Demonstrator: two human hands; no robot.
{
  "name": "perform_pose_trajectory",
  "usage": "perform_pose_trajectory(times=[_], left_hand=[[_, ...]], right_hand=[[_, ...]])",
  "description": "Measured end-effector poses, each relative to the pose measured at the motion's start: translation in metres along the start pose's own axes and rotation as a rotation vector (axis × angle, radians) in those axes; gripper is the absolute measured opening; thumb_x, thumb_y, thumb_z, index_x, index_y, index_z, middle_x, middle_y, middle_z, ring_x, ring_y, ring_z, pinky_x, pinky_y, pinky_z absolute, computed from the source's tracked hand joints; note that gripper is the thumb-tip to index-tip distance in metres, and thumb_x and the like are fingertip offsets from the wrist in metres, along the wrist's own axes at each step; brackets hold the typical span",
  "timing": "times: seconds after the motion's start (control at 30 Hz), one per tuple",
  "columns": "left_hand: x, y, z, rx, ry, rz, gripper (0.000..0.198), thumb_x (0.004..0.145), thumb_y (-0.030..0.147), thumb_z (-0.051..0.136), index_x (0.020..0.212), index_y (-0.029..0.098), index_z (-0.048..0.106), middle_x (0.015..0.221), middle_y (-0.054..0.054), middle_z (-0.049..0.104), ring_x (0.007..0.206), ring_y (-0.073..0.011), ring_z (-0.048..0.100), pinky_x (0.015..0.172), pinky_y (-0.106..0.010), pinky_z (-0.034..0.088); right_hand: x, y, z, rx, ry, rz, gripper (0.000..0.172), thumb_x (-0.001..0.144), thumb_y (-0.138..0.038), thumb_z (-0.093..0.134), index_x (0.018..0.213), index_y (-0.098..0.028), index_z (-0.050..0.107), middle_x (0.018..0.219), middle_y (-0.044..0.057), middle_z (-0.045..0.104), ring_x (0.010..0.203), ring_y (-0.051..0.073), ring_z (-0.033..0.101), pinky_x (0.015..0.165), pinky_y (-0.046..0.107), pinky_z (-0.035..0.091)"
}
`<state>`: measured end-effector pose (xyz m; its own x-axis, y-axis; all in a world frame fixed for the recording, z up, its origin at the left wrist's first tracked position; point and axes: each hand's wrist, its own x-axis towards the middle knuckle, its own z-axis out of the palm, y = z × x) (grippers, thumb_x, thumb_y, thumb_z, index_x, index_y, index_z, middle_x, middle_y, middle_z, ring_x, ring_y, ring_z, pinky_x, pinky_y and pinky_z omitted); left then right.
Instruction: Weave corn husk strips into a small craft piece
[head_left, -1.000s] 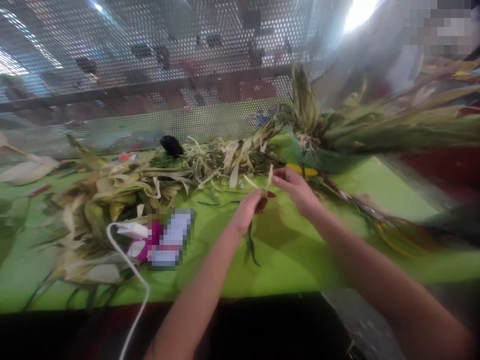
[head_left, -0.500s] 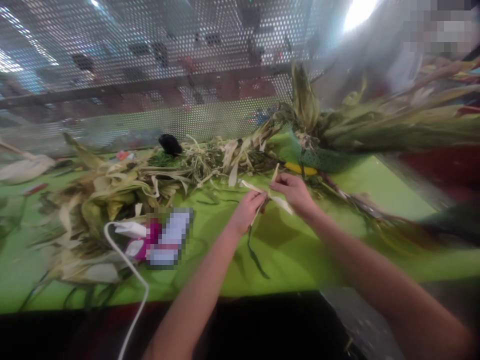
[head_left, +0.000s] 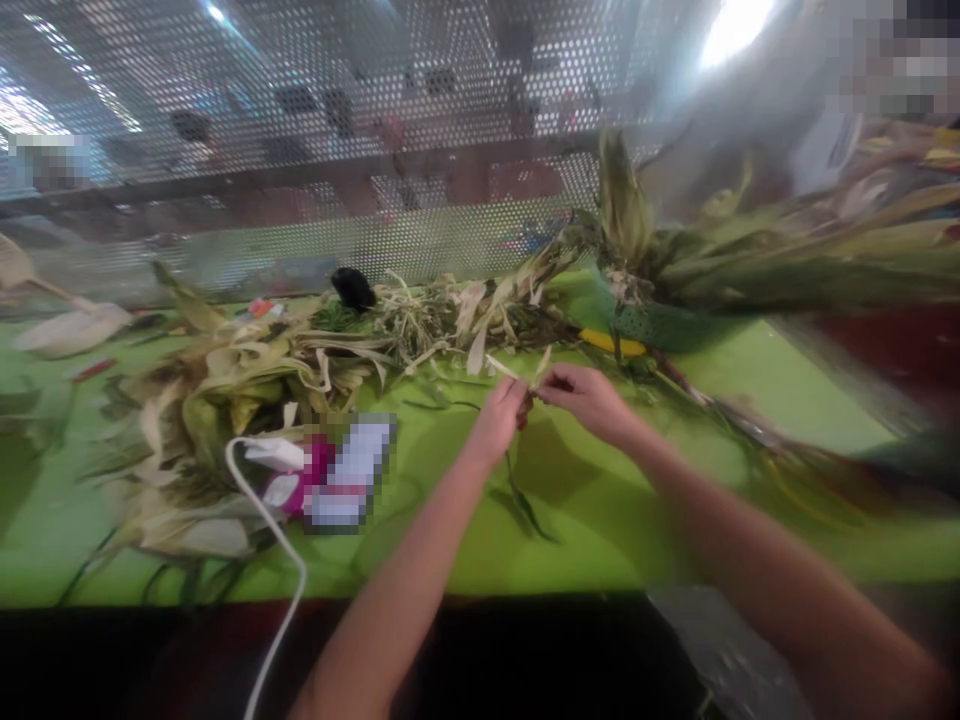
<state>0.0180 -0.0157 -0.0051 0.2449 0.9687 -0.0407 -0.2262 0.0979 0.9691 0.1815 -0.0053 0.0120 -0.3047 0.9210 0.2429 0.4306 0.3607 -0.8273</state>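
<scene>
My left hand (head_left: pixel 504 412) pinches a small piece made of pale corn husk strips (head_left: pixel 501 367) above the green table (head_left: pixel 465 540). Close beside it, the fingers of my right hand (head_left: pixel 581 395) are closed on a strip of the same corn husk (head_left: pixel 543 365), whose pale tip points up between the hands. Below my left hand hangs a dark green ribbon-like strip (head_left: pixel 521 495), its end near the tabletop. The knot or crossing of the husk strips is mostly hidden by my fingers.
Left lies a heap of dried corn husks (head_left: pixel 202 400). A phone (head_left: pixel 352 470) sits beside a magenta-and-white object with a white cable (head_left: pixel 289 545). Behind are a black object (head_left: pixel 352 289), a yellow tool handle (head_left: pixel 613 343) and a green basket (head_left: pixel 660 325) under long husks.
My right hand has moved slightly in toward the left hand, and the pale strip end that stuck out below it no longer shows. The whole view has shifted a little.
</scene>
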Motion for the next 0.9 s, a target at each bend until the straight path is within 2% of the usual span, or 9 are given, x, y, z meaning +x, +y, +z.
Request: perform_pose_trajectory(times=[0.07,0.13,0.3,0.4,0.5,0.6,0.67,0.73,0.9], left_hand=[[-0.001,-0.001,0.001,-0.069,0.005,-0.022,0.030,0.084,0.045,0.058,0.076,0.018,0.046,0.056,0.008,0.031,0.044,-0.0041,0.029,0.044,-0.018,0.021],[-0.002,0.000,0.003,-0.083,0.038,-0.031,0.029,0.082,0.043,0.060,0.077,0.018,0.049,0.058,0.007,0.035,0.046,-0.0037,0.029,0.043,-0.017,0.019],[-0.006,0.006,0.004,-0.083,0.097,-0.041,0.024,0.079,0.039,0.062,0.077,0.016,0.054,0.063,0.004,0.045,0.048,-0.0038,0.034,0.045,-0.018,0.022],[-0.004,0.007,0.000,-0.085,0.143,-0.071,0.022,0.077,0.038,0.063,0.081,0.017,0.057,0.065,0.003,0.051,0.052,-0.0058,0.041,0.049,-0.019,0.029],[-0.001,0.005,-0.004,-0.047,0.184,-0.081,0.023,0.078,0.038,0.062,0.087,0.017,0.060,0.072,0.001,0.058,0.059,-0.0084,0.048,0.056,-0.021,0.037],[0.003,0.001,-0.005,0.089,0.247,0.014,0.021,0.082,0.038,0.058,0.086,0.018,0.061,0.077,0.000,0.059,0.067,-0.0110,0.051,0.063,-0.023,0.041],[0.003,-0.001,-0.003,0.178,0.250,0.105,0.020,0.085,0.037,0.056,0.087,0.018,0.061,0.080,-0.001,0.059,0.074,-0.0122,0.052,0.067,-0.023,0.041],[0.003,-0.002,-0.001,0.213,0.213,0.163,0.020,0.087,0.036,0.053,0.090,0.019,0.060,0.079,0.000,0.057,0.076,-0.0126,0.052,0.069,-0.023,0.041],[0.002,-0.004,0.003,0.196,0.189,0.188,0.019,0.087,0.037,0.053,0.089,0.019,0.059,0.079,0.001,0.057,0.077,-0.0122,0.053,0.073,-0.023,0.043]], right_hand=[[0.000,-0.001,-0.001,0.034,0.018,-0.006,0.017,0.082,-0.032,0.058,0.073,-0.018,0.059,0.069,-0.002,0.057,0.066,0.013,0.050,0.062,0.025,0.035],[0.000,-0.002,-0.001,0.040,0.044,-0.001,0.017,0.081,-0.031,0.058,0.070,-0.018,0.056,0.066,-0.002,0.055,0.064,0.013,0.048,0.061,0.025,0.034],[0.000,-0.005,-0.002,0.030,0.083,-0.008,0.019,0.081,-0.032,0.059,0.067,-0.019,0.053,0.063,-0.003,0.051,0.062,0.012,0.046,0.059,0.025,0.033],[-0.001,-0.006,-0.003,-0.043,0.114,-0.011,0.018,0.082,-0.031,0.059,0.069,-0.019,0.055,0.064,-0.002,0.054,0.062,0.013,0.048,0.058,0.026,0.034],[-0.004,-0.012,-0.004,-0.164,0.228,-0.103,0.008,0.080,-0.027,0.062,0.079,-0.020,0.060,0.077,0.002,0.060,0.071,0.017,0.053,0.064,0.029,0.039],[-0.009,-0.022,-0.002,-0.309,0.371,-0.224,0.008,0.080,-0.026,0.065,0.086,-0.020,0.062,0.091,0.007,0.060,0.087,0.022,0.054,0.074,0.034,0.041],[-0.012,-0.027,0.002,-0.372,0.350,-0.236,0.009,0.083,-0.029,0.064,0.079,-0.020,0.063,0.087,0.007,0.059,0.086,0.022,0.053,0.073,0.034,0.040],[-0.014,-0.029,0.009,-0.376,0.267,-0.192,0.018,0.085,-0.033,0.063,0.072,-0.020,0.062,0.080,0.005,0.059,0.078,0.020,0.052,0.067,0.033,0.038],[-0.014,-0.023,0.019,-0.238,0.174,-0.077,0.021,0.083,-0.034,0.064,0.068,-0.020,0.062,0.072,0.002,0.059,0.070,0.016,0.052,0.060,0.028,0.035]])
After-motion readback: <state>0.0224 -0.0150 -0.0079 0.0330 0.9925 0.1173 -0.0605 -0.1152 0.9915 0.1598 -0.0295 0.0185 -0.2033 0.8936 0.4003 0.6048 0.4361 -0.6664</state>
